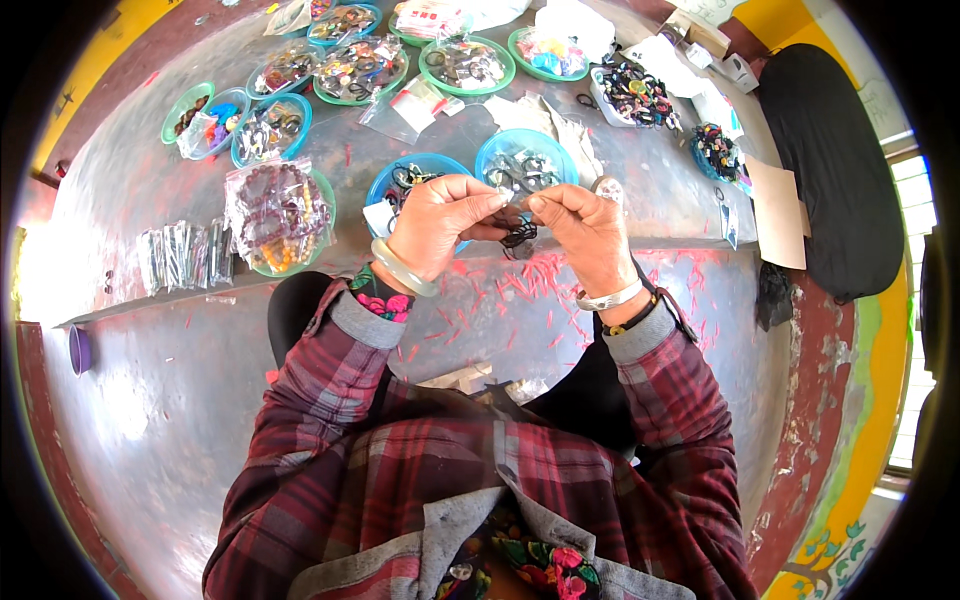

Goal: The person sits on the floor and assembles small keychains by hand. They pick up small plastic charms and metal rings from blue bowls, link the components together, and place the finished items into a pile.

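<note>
Left hand (pixel 428 225): fingers gripping black looped cord bundle (pixel 519 238), loops hanging just below fingertips, between hands; right hand (pixel 588 232): thumb and index pinched together, contents too small to tell; beyond, round blue plastic bowl (pixel 564 158)

A dark piece (pixel 519 236) was too small to make out
The left hand (pixel 430 232) partly hid a blue bowl (pixel 376 188).
</note>
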Motion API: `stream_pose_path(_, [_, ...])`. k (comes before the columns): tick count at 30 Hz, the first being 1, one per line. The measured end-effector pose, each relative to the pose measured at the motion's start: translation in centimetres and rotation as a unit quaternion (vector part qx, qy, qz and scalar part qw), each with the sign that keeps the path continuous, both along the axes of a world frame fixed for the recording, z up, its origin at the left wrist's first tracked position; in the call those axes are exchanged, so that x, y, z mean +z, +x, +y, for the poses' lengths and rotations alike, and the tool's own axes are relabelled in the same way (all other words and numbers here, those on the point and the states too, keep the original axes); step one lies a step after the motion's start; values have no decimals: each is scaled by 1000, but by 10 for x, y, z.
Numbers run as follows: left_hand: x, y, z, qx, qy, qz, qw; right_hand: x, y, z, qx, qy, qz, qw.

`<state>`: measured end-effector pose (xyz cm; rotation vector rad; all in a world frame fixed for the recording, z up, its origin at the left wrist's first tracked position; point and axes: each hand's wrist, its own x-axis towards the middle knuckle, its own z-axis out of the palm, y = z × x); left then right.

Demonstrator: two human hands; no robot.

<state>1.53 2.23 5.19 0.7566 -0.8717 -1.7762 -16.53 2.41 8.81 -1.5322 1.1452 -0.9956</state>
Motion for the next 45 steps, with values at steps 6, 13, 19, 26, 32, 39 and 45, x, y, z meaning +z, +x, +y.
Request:
stream_pose_path(6, [2, 6, 3, 25, -47, -40, 998, 4, 0, -3, -8, 6, -15, 1000])
stream_pose_path(13, [-3, 3, 8, 13, -250, -331, 910, -4, 0, -8, 96, -245, 258, 930])
stream_pose_path(19, [-6, -3, 11, -33, -262, -369, 891, -14, -3, 2, 95, -229, 342, 907])
stream_pose_path(26, [-6, 7, 5, -88, -75, -156, 981, 3, -13, 5, 68, -89, 251, 962])
stream_pose_path(32, [-6, 19, -5, -24, -6, -96, 995, 6, -37, -11, 27, 2, 182, 983])
stream_pose_path(39, [-13, 7, -1, -48, -47, -141, 988, -1, -24, -10, 49, 23, 138, 989])
stream_pose_path(45, [-14, -2, 6, -99, -92, -195, 971, -10, -20, 1, 101, -1, 217, 971])
